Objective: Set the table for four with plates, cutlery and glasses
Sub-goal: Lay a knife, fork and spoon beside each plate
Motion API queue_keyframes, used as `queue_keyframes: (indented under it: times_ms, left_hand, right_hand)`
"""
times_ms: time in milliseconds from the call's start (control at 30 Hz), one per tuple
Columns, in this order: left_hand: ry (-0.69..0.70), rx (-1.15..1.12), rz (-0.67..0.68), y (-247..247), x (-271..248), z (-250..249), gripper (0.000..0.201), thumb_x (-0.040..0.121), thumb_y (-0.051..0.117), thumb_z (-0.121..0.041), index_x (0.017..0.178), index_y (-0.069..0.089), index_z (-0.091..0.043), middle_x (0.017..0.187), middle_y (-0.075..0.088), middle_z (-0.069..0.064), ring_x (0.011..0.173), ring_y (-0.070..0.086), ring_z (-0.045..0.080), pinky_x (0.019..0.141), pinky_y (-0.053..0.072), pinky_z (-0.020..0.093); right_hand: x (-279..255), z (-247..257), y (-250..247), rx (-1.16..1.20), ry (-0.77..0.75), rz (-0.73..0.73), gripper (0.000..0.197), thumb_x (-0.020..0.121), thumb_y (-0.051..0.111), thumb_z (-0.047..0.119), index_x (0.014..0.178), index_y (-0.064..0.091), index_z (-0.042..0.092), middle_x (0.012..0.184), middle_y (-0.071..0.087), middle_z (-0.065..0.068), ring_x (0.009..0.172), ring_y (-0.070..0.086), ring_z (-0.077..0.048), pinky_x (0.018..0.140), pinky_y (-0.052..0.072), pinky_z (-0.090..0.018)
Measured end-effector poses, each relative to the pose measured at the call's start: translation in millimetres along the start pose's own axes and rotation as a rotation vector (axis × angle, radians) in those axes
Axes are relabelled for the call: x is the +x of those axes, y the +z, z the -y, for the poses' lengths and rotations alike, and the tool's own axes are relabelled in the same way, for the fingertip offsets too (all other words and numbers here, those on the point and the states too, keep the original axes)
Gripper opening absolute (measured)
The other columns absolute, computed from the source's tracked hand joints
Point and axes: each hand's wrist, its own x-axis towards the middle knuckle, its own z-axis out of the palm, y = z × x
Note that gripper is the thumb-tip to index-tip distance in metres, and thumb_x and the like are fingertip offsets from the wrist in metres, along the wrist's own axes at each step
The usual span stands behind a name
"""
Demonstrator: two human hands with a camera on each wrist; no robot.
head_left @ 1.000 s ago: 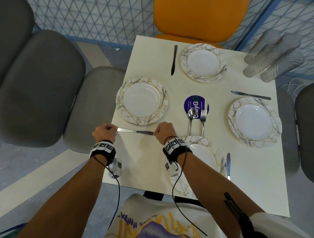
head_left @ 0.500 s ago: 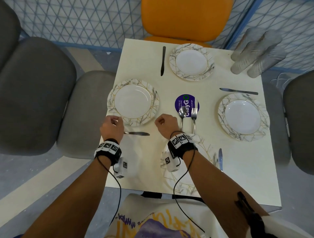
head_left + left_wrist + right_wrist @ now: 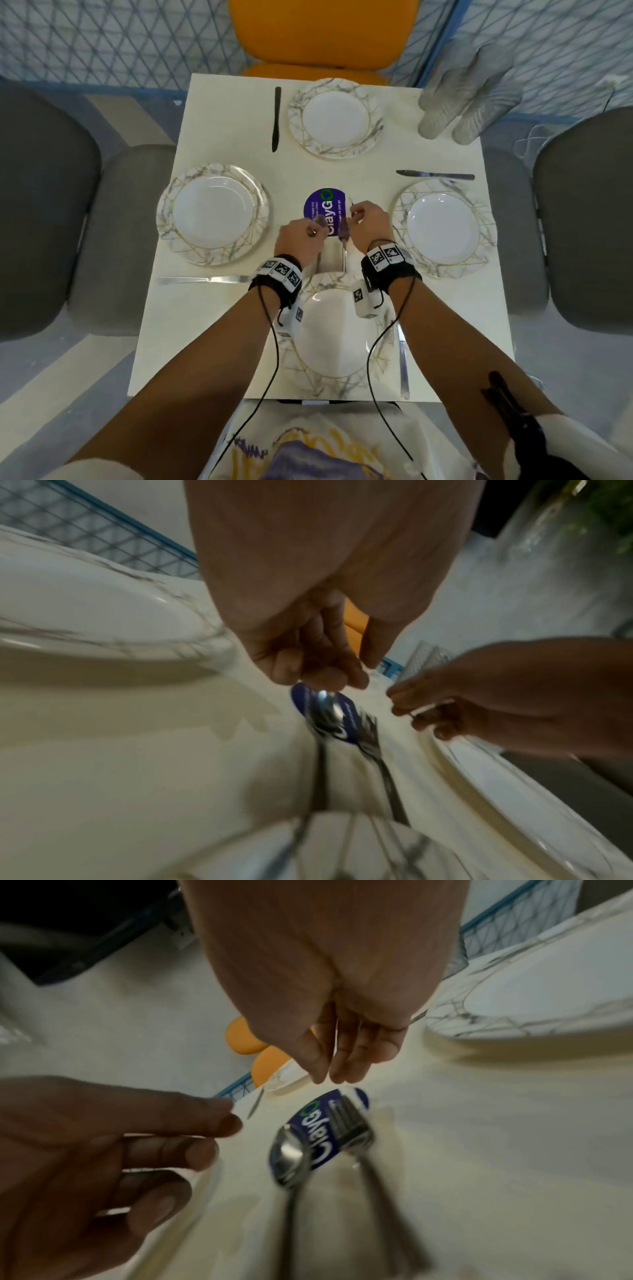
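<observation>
Both hands hover over the shiny metal spoon (image 3: 289, 1153) and steel fork (image 3: 352, 1127) lying mid-worktop on the round purple sticker (image 3: 323, 211). Left hand (image 3: 301, 236) has its grip curled but empty; right hand (image 3: 371, 222) is loosely spread. Thin handles could easily slip or clatter into the marble-patterned plate (image 3: 334, 337).

Soft, even overhead light is filling the head view, leaving the cream bench (image 3: 212, 325) bright and the plates faintly glaring. Wide-angle distortion is bending the bench edges and swelling the grey chairs (image 3: 44, 212) at 9 and 3 o'clock. Both wrist views are looking dimmer and smeared with blur: the spoon (image 3: 325, 712) and fork (image 3: 349, 1121) are streaking toward 6 o'clock, and only a small glint is showing on the spoon bowl. Each hand is casting soft-edged shadows on the bench.
</observation>
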Motion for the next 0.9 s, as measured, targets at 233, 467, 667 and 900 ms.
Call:
queue_keyframes:
  times_ms: [233, 467, 667, 900]
  left_hand:
    - [-0.121, 0.422, 0.059, 54.5, 5.9, -20.1, 0.054, 0.092, 0.064, -0.058, 0.123, 0.059, -0.013, 0.105, 0.072, 0.008, 0.088, 0.068, 0.03, 0.068, 0.048, 0.032]
    - [-0.199, 0.426, 0.043, 66.6, 6.7, -29.7, 0.032, 0.095, 0.067, -0.047, 0.104, 0.063, -0.016, 0.096, 0.068, 0.008, 0.079, 0.058, 0.026, 0.068, 0.046, 0.032]
    - [-0.198, 0.32, -0.01, 67.6, 7.0, -39.2, 0.031, 0.098, 0.061, -0.049, 0.102, 0.078, -0.024, 0.087, 0.063, 0.001, 0.078, 0.056, 0.023, 0.069, 0.043, 0.03]
    - [-0.059, 0.112, -0.096, 55.6, 8.6, -63.1, 0.027, 0.102, 0.055, -0.033, 0.104, 0.076, -0.016, 0.098, 0.074, 0.0, 0.091, 0.064, 0.022, 0.078, 0.045, 0.027]
  right_hand:
    - [31.0, -13.4, -2.7, -0.172, -0.058, 0.193, 0.027, 0.089, 0.07, 0.022, 0.113, 0.07, 0.01, 0.113, 0.069, -0.011, 0.102, 0.065, -0.027, 0.088, 0.053, -0.033]
    - [43.2, -15.2, 0.1, -0.18, -0.05, 0.278, 0.011, 0.089, 0.072, 0.02, 0.096, 0.072, 0.012, 0.103, 0.071, -0.006, 0.086, 0.061, -0.017, 0.077, 0.05, -0.027]
    - [54.9, -10.8, -11.7, -0.139, -0.07, 0.272, 0.015, 0.092, 0.067, 0.018, 0.103, 0.069, 0.008, 0.103, 0.07, -0.009, 0.09, 0.063, -0.022, 0.073, 0.046, -0.026]
    - [68.9, 8.7, -49.9, 0.015, -0.163, 0.172, 0.01, 0.094, 0.064, 0.016, 0.102, 0.068, 0.011, 0.101, 0.07, -0.005, 0.082, 0.055, -0.012, 0.07, 0.039, -0.011]
